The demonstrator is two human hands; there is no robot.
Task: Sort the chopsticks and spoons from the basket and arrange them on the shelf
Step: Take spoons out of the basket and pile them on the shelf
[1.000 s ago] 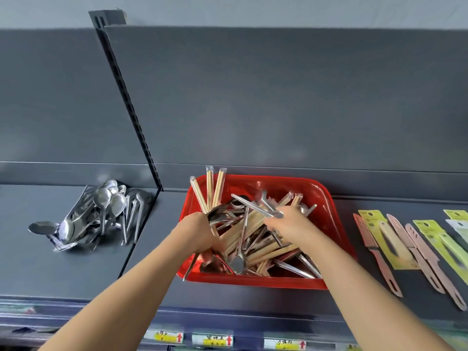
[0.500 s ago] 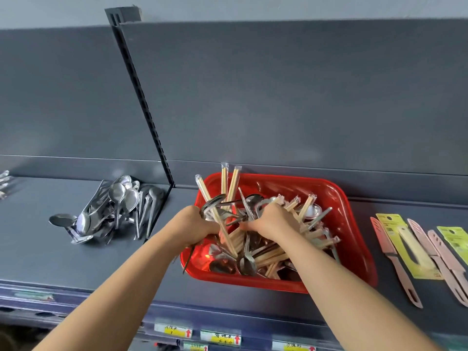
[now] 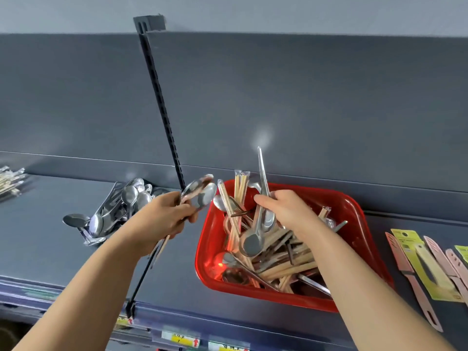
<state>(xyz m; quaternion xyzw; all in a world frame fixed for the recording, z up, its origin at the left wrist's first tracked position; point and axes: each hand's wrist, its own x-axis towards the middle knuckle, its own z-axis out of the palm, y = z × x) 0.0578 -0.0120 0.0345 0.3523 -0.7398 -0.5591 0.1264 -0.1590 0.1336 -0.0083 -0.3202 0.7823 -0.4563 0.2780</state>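
**Over the red basket, both hands hold spoons**

At the front edge of the shelf (image 3: 63, 252) we see a row of price labels (image 3: 181, 341), white and yellow with red arrows. Just behind them, two bare forearms reach in from below. The left hand (image 3: 162, 219) hovers over the shelf just left of the basket (image 3: 253, 296), its fingers curled tight round a bunch of spoons (image 3: 201, 195). Their shiny bowls fan out above the fist and thin handles poke out beneath it. The right hand (image 3: 288, 211) is over the basket, gripping two or three long spoons (image 3: 253, 243) by the middle. Their bowls hang down towards the heap and the handles stand up past the rim.

The basket sits on the shelf between the hands and the back panel (image 3: 316, 97). We find it crowded with wooden chopsticks (image 3: 288, 268) and more metal spoons, tangled together, with a few wrapped pairs leaning upright at its far left corner. To its right lie pink tools (image 3: 410, 277) on yellow cards.

Farther left, beyond a slotted post (image 3: 162, 110), a spoon pile (image 3: 121, 206) rests on the shelf. At the far left edge we glimpse a chopstick stack (image 3: 11, 179).
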